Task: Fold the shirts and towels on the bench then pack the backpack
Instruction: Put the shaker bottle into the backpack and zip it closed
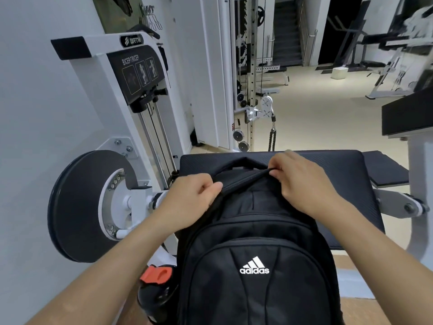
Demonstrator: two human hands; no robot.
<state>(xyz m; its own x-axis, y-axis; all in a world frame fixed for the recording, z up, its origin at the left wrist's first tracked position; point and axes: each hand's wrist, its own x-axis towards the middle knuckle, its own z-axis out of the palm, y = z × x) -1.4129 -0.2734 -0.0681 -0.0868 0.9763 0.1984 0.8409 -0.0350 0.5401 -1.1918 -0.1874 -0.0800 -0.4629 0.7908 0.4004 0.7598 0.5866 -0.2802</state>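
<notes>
Backpack (255, 266) leans on bench (346, 174); left grip (192, 193), right grip (302, 181) each pinch its top seam.

Black padded bench (346, 174); black backpack (255, 254) rests on it.

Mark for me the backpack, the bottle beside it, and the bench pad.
backpack (254, 242): head view, on its front panel just above the white logo.
bottle (155, 275): head view, on its orange cap.
bench (339, 165): head view, on the bare black pad beyond the backpack.
</notes>
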